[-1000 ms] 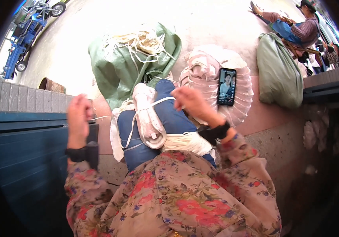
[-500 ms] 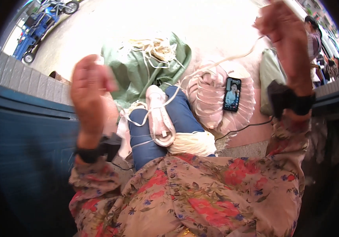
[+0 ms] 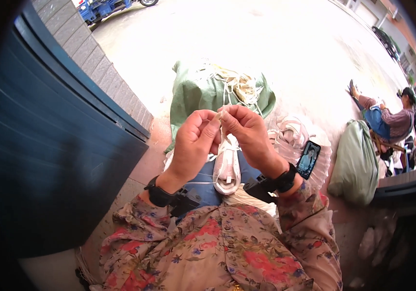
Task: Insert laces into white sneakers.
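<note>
My left hand (image 3: 194,141) and my right hand (image 3: 250,138) meet in front of my lap, fingertips pinched together. Between them are the ends of a cream shoelace (image 3: 219,114), mostly hidden by the fingers. Just below, a pale pink lace-up shoe (image 3: 227,172) lies on my blue-clad thighs, toe pointing away, its upper end partly behind my hands. A bundle of cream laces (image 3: 252,198) rests on my lap beside the shoe, partly covered by my right wrist.
Loose cream laces (image 3: 244,86) top a green sack (image 3: 191,89) ahead. At right lie stacked pink shoe pieces (image 3: 293,130) with a lit phone (image 3: 308,160) on them. Beyond stands a full green sack (image 3: 357,165), near a seated person (image 3: 396,116). A blue door (image 3: 62,145) is at left.
My hands, spread wide and raised before, have come together over the shoe. The lace stretched out to my right hand is drawn in between them. The view has shifted, showing more on the right.
</note>
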The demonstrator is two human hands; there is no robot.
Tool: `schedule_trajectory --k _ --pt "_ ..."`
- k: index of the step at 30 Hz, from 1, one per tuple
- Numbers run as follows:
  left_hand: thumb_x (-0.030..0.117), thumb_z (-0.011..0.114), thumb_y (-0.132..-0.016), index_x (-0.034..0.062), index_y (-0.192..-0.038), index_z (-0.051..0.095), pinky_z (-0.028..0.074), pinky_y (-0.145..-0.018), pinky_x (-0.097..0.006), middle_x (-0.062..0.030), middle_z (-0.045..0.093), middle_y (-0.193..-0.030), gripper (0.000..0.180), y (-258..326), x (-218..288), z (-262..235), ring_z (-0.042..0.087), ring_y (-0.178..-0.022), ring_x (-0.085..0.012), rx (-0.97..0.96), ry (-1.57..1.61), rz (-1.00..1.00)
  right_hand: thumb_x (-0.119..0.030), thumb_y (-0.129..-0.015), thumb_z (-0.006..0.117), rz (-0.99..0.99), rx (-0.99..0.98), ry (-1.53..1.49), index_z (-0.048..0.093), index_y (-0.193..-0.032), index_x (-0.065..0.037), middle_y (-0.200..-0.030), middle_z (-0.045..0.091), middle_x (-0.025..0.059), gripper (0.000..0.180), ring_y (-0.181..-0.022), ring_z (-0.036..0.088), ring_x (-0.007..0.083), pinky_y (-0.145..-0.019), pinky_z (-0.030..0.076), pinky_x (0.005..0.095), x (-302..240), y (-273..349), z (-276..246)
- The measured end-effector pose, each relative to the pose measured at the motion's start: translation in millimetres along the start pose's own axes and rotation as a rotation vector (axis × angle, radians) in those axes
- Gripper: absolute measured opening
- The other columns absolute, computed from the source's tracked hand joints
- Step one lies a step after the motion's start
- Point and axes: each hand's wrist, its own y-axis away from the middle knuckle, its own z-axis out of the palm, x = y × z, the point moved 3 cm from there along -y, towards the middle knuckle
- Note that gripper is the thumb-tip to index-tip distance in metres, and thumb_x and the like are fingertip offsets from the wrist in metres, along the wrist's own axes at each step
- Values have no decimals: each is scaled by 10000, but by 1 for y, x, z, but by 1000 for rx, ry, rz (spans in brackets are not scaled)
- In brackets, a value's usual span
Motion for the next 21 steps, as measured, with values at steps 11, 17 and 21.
schedule_trajectory --k 11,17,21 --pt "156 521 -878 1 -879 499 328 -389 -161 9 492 -596 157 8 -14 -22 426 -480 -13 74 131 -80 -156 -887 514 -41 -23 73 504 -1068 35 -916 558 21 263 -835 512 70 -741 428 204 16 -3 25" --pt "112 511 -879 -12 -891 525 376 -447 -173 1 525 -663 125 26 -20 -49 470 -530 -35 18 -94 -21 -114 -874 518 27 -128 155 517 -1023 31 -875 559 8 208 -811 509 56 -736 418 199 27 -2 40" --pt "101 505 -879 -19 -1020 527 437 -729 -200 -38 576 -888 187 57 -39 -94 524 -836 -68 16 -352 -9 -139 -889 496 1 -136 213 522 -987 17 -875 541 4 186 -808 503 67 -741 412 204 41 -1 44"
